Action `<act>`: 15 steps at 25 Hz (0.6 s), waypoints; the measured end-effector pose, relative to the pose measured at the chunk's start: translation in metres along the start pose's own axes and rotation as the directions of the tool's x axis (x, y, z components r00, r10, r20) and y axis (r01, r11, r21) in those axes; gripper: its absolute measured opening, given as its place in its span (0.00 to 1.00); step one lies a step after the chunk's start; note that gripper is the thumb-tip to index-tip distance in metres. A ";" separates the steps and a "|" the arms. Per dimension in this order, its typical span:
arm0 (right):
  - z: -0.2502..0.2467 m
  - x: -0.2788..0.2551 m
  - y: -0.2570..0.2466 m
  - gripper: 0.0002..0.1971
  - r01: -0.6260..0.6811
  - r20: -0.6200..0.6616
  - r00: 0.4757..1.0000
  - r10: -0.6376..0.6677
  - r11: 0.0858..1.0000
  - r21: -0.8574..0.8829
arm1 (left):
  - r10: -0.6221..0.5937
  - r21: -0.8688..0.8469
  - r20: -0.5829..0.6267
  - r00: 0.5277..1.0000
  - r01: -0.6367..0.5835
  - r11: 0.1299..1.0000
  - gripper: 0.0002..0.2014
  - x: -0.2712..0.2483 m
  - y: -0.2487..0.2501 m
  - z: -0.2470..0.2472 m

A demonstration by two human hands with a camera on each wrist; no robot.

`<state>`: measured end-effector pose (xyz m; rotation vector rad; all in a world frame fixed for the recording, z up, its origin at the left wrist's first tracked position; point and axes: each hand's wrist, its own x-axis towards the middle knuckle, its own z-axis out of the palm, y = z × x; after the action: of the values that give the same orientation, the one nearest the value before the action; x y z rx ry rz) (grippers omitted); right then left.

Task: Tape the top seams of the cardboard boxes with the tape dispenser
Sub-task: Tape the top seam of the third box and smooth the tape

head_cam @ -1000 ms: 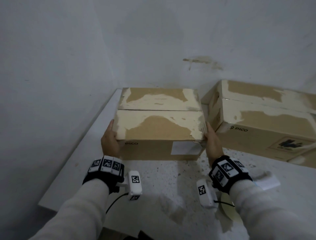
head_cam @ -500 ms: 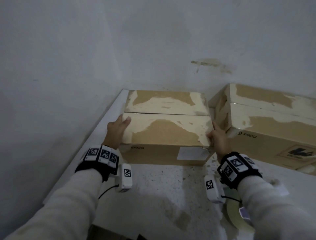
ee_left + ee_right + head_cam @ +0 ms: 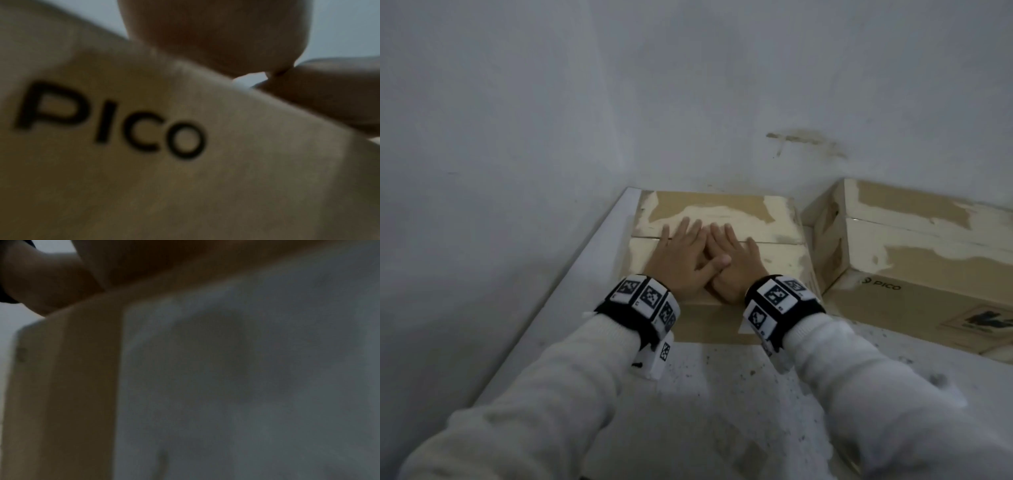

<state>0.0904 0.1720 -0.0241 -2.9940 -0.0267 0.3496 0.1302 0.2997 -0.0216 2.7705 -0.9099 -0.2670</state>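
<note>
Box point(image 3: 784, 260) (closed) — 2 hands point(image 3: 681, 260) flat.

The word "PICO" stands in black capitals on the front face of the left cardboard box point(image 3: 185, 178), below the left hand's fingers point(image 3: 216, 32). The same "PICO" (with a small round logo before it) shows on the second cardboard box point(image 3: 914, 294), right of the right hand's fingers point(image 3: 729, 236).

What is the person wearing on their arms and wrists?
Both arms are in fuzzy white sleeves. Each wrist has a black band covered with white square tags printed with black blocky patterns. A small white box with one more such tag hangs under the left wrist.
</note>
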 end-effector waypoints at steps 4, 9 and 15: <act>0.005 -0.003 0.016 0.35 -0.003 -0.006 1.000 0.003 0.999 -0.038 | -0.016 0.096 0.073 0.997 0.009 0.995 0.45 0.001 -0.012 0.009; 0.001 -0.031 0.077 0.40 -0.212 -0.057 0.975 0.214 0.977 0.030 | -0.205 0.013 0.034 0.978 0.205 0.979 0.41 -0.014 -0.058 -0.003; 0.009 -0.033 0.095 0.31 -0.136 -0.161 0.967 0.199 0.931 0.338 | -0.202 -0.354 -0.013 0.979 0.184 0.917 0.38 -0.019 -0.062 -0.003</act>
<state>0.0567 0.0775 -0.0376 -2.6905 0.2812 0.0664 0.1511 0.3602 -0.0329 2.5170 -0.5138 -0.3531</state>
